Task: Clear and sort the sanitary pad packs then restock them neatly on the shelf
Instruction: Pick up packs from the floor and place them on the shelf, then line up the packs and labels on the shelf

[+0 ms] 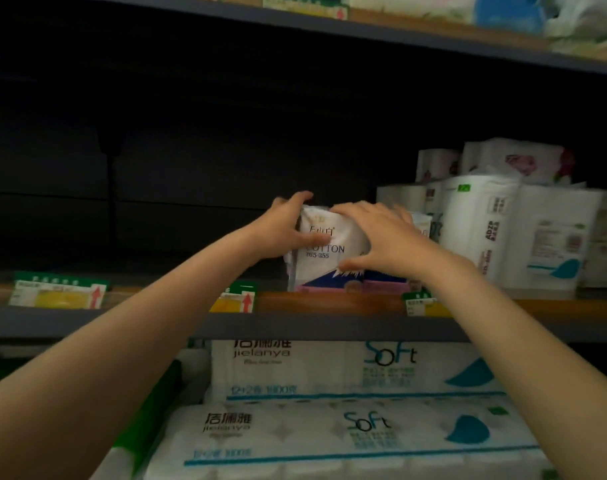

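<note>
Here both forearms extend forward and upward to the middle shelf (329, 327). The left hand (281, 228) grips the left edge of the pad pack (324, 251): its fingers curl over the top left corner and its thumb lies across the printed front. The right hand (385, 237) covers the pack's upper right part, fingers spread and bent over the top edge, thumb pressed against the front lower down. The pad pack stands upright on the shelf, just behind the front lip, its long axis vertical and its printed face, marked COTTON, turned toward the camera. Its base sits between two price tags (238, 299). Just to its right stand white tissue packs (485, 233), touching or nearly touching it; which cannot be told. Below the shelf lie stacked toilet roll packs (329, 438) marked Soft
</note>
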`<state>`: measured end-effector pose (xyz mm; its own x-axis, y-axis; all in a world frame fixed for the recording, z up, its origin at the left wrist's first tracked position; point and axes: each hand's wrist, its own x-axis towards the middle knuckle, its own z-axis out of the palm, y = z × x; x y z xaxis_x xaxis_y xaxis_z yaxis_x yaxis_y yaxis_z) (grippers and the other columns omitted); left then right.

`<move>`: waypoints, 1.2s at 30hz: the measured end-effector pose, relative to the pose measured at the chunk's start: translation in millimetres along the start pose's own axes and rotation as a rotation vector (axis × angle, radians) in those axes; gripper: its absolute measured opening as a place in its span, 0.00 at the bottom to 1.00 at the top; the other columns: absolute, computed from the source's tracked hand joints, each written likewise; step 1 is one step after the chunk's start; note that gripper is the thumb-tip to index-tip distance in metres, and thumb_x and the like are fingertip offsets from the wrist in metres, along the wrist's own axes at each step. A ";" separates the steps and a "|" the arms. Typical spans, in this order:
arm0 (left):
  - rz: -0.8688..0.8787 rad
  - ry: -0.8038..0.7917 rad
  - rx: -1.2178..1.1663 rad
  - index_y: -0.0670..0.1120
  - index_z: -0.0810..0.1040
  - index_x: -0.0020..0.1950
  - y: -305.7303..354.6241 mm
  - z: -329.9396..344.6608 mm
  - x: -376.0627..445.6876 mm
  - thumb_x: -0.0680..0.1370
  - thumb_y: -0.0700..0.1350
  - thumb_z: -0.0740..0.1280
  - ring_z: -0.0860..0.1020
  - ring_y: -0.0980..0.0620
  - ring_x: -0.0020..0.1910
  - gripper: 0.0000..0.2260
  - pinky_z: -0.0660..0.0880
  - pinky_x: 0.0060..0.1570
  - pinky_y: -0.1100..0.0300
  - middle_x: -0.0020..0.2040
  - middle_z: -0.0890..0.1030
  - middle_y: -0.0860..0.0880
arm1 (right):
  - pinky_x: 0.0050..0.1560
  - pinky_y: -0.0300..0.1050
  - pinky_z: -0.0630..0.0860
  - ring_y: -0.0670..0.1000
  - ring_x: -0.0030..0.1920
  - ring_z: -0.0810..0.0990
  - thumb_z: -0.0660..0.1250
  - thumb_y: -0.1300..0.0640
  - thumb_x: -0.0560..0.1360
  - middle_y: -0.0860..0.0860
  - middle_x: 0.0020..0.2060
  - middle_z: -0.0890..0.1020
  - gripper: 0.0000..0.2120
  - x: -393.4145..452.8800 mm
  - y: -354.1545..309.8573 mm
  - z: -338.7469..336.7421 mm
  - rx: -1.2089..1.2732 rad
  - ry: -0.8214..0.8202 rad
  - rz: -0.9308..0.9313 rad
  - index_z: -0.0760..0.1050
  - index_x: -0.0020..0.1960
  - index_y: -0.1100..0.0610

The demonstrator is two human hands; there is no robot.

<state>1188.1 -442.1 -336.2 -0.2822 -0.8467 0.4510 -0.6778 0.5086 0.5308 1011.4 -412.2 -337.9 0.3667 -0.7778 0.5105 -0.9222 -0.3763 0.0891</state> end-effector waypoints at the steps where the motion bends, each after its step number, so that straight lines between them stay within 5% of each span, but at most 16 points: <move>1: -0.016 -0.036 -0.002 0.50 0.52 0.76 -0.6 2.8 -0.1 0.74 0.48 0.70 0.73 0.50 0.59 0.37 0.74 0.53 0.58 0.68 0.67 0.46 | 0.73 0.59 0.47 0.50 0.70 0.62 0.72 0.43 0.69 0.45 0.68 0.67 0.39 -1.1 -0.7 2.3 -0.065 0.027 0.001 0.56 0.74 0.44; 5: -0.019 -0.019 0.020 0.47 0.53 0.77 -0.7 4.8 -6.2 0.73 0.47 0.71 0.75 0.51 0.59 0.38 0.75 0.53 0.59 0.66 0.73 0.46 | 0.72 0.63 0.40 0.50 0.72 0.60 0.71 0.43 0.69 0.46 0.68 0.67 0.39 -2.3 -10.2 -1.3 -0.202 0.038 0.018 0.56 0.74 0.47; 8: 0.045 0.240 0.077 0.46 0.57 0.76 -0.5 8.7 -24.4 0.74 0.45 0.70 0.72 0.50 0.64 0.34 0.73 0.56 0.61 0.68 0.70 0.46 | 0.72 0.61 0.40 0.51 0.73 0.60 0.69 0.49 0.73 0.49 0.69 0.68 0.32 -14.9 -16.7 -1.8 -0.218 0.172 0.005 0.60 0.73 0.50; 11: 0.326 0.617 0.022 0.42 0.71 0.66 -5.4 26.1 -80.3 0.76 0.40 0.65 0.74 0.54 0.54 0.18 0.71 0.51 0.71 0.57 0.71 0.50 | 0.63 0.54 0.65 0.58 0.59 0.74 0.66 0.57 0.74 0.56 0.55 0.79 0.16 -58.5 -20.8 12.7 0.019 0.556 -0.142 0.74 0.60 0.60; 13: 0.461 0.570 0.052 0.40 0.74 0.58 -19.3 54.5 -130.5 0.74 0.38 0.61 0.72 0.54 0.49 0.13 0.68 0.47 0.70 0.52 0.70 0.50 | 0.51 0.46 0.70 0.58 0.49 0.77 0.63 0.60 0.74 0.58 0.47 0.80 0.11 -102.3 -26.4 37.1 0.133 0.590 -0.262 0.77 0.53 0.63; 16: 0.487 0.223 0.152 0.39 0.75 0.55 -67.1 123.5 -203.2 0.72 0.41 0.59 0.69 0.49 0.50 0.13 0.64 0.50 0.63 0.50 0.74 0.44 | 0.48 0.47 0.68 0.54 0.46 0.76 0.62 0.54 0.73 0.54 0.45 0.81 0.12 -167.8 -38.1 102.4 0.204 0.250 -0.352 0.78 0.51 0.60; 19: 0.326 -0.098 0.230 0.42 0.74 0.54 -121.7 196.8 -265.0 0.69 0.44 0.58 0.71 0.45 0.48 0.16 0.67 0.50 0.57 0.49 0.76 0.42 | 0.53 0.47 0.68 0.54 0.50 0.77 0.61 0.48 0.72 0.54 0.47 0.82 0.17 -227.4 -53.4 186.0 0.273 -0.171 -0.356 0.79 0.54 0.58; 22: 0.191 -0.386 0.367 0.45 0.74 0.53 -161.6 250.1 -308.2 0.67 0.44 0.60 0.77 0.40 0.45 0.15 0.76 0.42 0.50 0.48 0.77 0.43 | 0.64 0.49 0.61 0.55 0.64 0.70 0.61 0.50 0.77 0.53 0.61 0.75 0.20 -285.5 -68.1 267.4 0.095 -0.676 -0.403 0.69 0.67 0.55; 24: 0.123 -0.555 0.493 0.45 0.75 0.58 -177.0 268.5 -327.3 0.70 0.44 0.64 0.76 0.40 0.53 0.16 0.74 0.48 0.48 0.54 0.76 0.44 | 0.68 0.49 0.58 0.54 0.69 0.64 0.61 0.52 0.78 0.52 0.69 0.68 0.24 -316.1 -74.4 309.2 0.027 -0.887 -0.440 0.62 0.72 0.55; 29: -0.026 -0.691 0.543 0.50 0.67 0.69 -204.9 290.1 -367.4 0.78 0.50 0.61 0.67 0.46 0.65 0.19 0.63 0.60 0.54 0.66 0.67 0.49 | 0.71 0.50 0.56 0.55 0.74 0.55 0.61 0.55 0.79 0.54 0.76 0.52 0.27 -341.7 -92.0 377.3 0.076 -1.058 -0.331 0.56 0.75 0.56; 33: -0.079 -0.769 0.570 0.51 0.63 0.71 -216.9 299.5 -384.2 0.79 0.50 0.60 0.64 0.48 0.68 0.20 0.59 0.64 0.55 0.69 0.64 0.49 | 0.72 0.50 0.54 0.56 0.75 0.53 0.57 0.62 0.80 0.54 0.77 0.49 0.27 -338.5 -97.4 408.0 0.133 -1.056 -0.243 0.53 0.77 0.54; 36: -0.084 -0.824 0.591 0.51 0.61 0.73 -221.7 305.3 -392.7 0.79 0.51 0.61 0.64 0.49 0.69 0.23 0.57 0.65 0.55 0.71 0.64 0.50 | 0.74 0.52 0.46 0.53 0.76 0.48 0.57 0.55 0.81 0.51 0.77 0.47 0.31 -339.5 -101.7 423.8 0.148 -1.102 -0.222 0.45 0.77 0.51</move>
<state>1242.0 -269.9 -850.0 -0.4474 -0.8333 -0.3247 -0.8808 0.4736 -0.0018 1032.6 -323.3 -882.8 0.4958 -0.6784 -0.5421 -0.8268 -0.5598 -0.0556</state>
